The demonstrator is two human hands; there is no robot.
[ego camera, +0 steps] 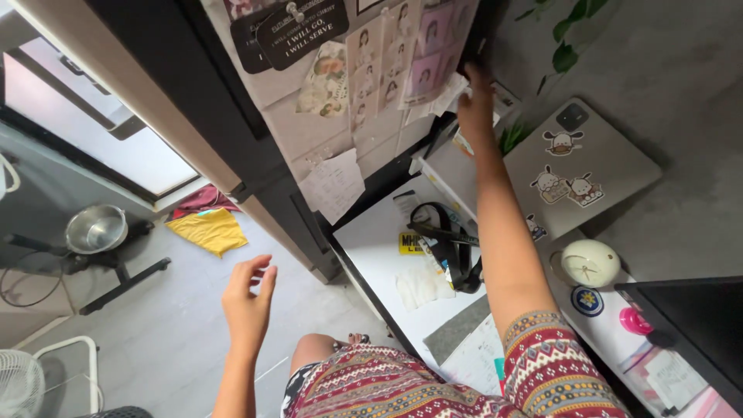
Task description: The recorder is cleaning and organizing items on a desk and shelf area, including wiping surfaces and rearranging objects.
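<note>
1. Pinboard: pale panel fixed to the wall above the desk, crowded with photo strips, a dark badge-shaped card, a baby photo and a handwritten note hanging at its lower edge. The right hand reaches to the board's far lower corner, fingers pressed among the pink photo sheets and a loose white paper there.
2. Right hand: arm fully stretched; fingers curled at the board's edge. Whether they pinch a sheet or only push against it cannot be told (the fingertips are hidden against the dark edge).
3. Left hand: raised over the floor, palm open, fingers loosely spread, holding nothing.
4. Handling note: in my judgement, paper this thin wants a flat press near its pin and not a tug at a corner; the stretch is long, so the free hand could steady the neighbouring sheets.
5. White desk: below the board; bears a black strap, a yellow label and a crumpled tissue.
6. Grey tablet with cartoon dog stickers, just right of the arm; a round cream clock nearer.
7. Floor, left: steel bowl on a black stand, yellow cloth, white fan.
</note>
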